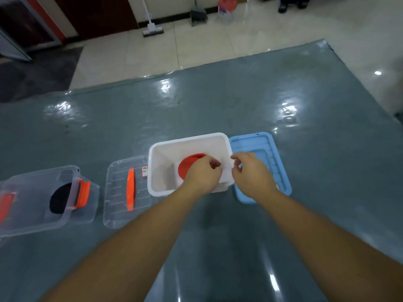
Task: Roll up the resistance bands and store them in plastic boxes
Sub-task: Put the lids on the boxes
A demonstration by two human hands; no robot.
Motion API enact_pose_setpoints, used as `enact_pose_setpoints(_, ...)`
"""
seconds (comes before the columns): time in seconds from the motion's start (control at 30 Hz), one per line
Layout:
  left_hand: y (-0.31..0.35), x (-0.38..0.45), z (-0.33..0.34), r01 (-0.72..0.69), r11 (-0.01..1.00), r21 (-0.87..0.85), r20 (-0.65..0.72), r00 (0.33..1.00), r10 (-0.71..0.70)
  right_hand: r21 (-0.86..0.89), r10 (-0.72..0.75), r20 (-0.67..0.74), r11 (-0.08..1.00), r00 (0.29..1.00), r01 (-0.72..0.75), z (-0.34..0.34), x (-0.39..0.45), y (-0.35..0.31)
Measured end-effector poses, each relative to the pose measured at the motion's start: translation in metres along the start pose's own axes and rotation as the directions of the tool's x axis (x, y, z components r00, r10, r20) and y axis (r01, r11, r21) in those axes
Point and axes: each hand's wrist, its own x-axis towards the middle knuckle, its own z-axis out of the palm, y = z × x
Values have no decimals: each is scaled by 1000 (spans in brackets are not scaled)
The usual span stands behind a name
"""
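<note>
A rolled red resistance band [187,167] lies inside the open white plastic box [160,153] at the centre. My left hand [204,172] reaches into that box with curled fingers on the right part of the red roll and hides that part. My right hand [250,171] hovers over the box's right rim with loosely curled fingers and holds nothing. The blue lid [271,149] lies flat just right of the white box. At the left, a clear box [65,219] with orange latches holds a rolled black band [60,198].
A clear lid with an orange handle [130,189] lies between the two boxes. Everything sits on a glossy grey-blue mat [218,105]. Beyond the mat is tiled floor with a mop [152,29], a dustpan [198,16] and someone's shoes [292,4].
</note>
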Motion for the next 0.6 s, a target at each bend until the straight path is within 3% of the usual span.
enact_pose_setpoints(0.2, 18, -30, 50, -104, 995, -1, 60, 993, 104, -60, 174, 33, 983, 984, -172, -5, -25, 74)
enact_pose_setpoints(0.33, 9, -42, 83, -125, 975, 186, 199, 976, 87, -101, 249, 125, 966, 960, -237, 3, -29, 112)
enact_pose_setpoints(0.6, -28, -25, 111, 13, 913, 407, 247, 961, -124, -281, 145, 194, 956, 970, -86, 32, 13, 132)
